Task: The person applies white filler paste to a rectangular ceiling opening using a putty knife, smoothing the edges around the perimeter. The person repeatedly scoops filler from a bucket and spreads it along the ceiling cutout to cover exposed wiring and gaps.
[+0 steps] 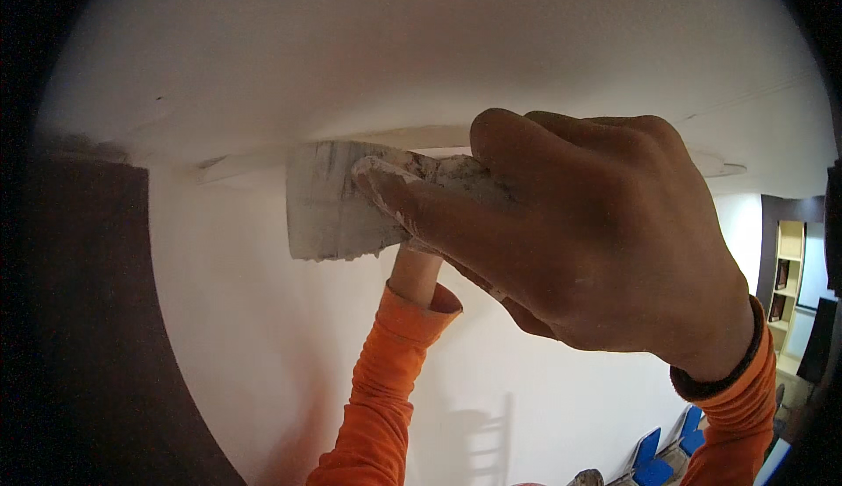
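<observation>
My right hand (pixel 605 223) grips a putty knife (pixel 323 210), its fingers closed round the handle and the thumb stretched along toward the blade. The wide blade is coated in grey-white filler, with a ragged lower edge, and white residue covers the thumb. It is raised close under the white ceiling (pixel 421 39); whether its top edge touches is unclear. My left hand (pixel 416 274) reaches up behind the knife in an orange sleeve. Only its wrist area shows, as the blade and my right hand hide the fingers.
A white wall (pixel 544 398) stands ahead, bearing shadows, one ladder-shaped. The left side has a dark brown surface (pixel 88 310). Blue chairs (pixel 651 464) are far below at right, near a pale shelf unit (pixel 788 267). A round fitting (pixel 726 170) sits on the ceiling at right.
</observation>
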The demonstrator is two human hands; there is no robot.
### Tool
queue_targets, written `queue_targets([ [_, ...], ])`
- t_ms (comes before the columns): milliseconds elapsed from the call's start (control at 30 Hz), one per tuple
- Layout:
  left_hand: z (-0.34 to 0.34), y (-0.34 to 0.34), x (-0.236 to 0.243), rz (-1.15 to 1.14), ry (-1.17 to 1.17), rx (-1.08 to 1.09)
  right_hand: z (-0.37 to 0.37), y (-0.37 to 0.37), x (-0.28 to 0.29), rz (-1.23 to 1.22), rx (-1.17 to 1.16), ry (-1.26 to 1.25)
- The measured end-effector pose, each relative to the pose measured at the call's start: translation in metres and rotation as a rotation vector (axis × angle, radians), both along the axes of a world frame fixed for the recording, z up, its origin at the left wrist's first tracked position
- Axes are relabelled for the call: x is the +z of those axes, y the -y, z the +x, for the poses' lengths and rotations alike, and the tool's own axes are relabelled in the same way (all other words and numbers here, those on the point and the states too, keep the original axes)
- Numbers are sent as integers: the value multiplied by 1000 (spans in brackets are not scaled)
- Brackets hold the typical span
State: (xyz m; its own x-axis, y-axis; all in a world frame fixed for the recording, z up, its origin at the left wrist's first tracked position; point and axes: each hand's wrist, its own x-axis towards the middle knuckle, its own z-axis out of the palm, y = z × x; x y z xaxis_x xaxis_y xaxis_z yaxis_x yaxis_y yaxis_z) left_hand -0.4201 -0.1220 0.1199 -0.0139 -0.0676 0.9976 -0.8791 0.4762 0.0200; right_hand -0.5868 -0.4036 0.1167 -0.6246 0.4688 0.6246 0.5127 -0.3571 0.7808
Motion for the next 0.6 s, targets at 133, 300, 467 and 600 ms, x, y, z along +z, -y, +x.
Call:
queue_targets([
  [133, 5, 1, 0, 26, -47, -25, 5, -20, 6, 44, -52, 78],
  [300, 17, -6, 0, 41, -81, -35, 8, -40, 18, -7, -18, 65],
  [467, 34, -19, 13, 60, -97, -55, 17, -55, 29, -14, -1, 16],
  [600, 55, -23, 22, 99, -125, -54, 13, -32, 27, 22, -64, -63],
])
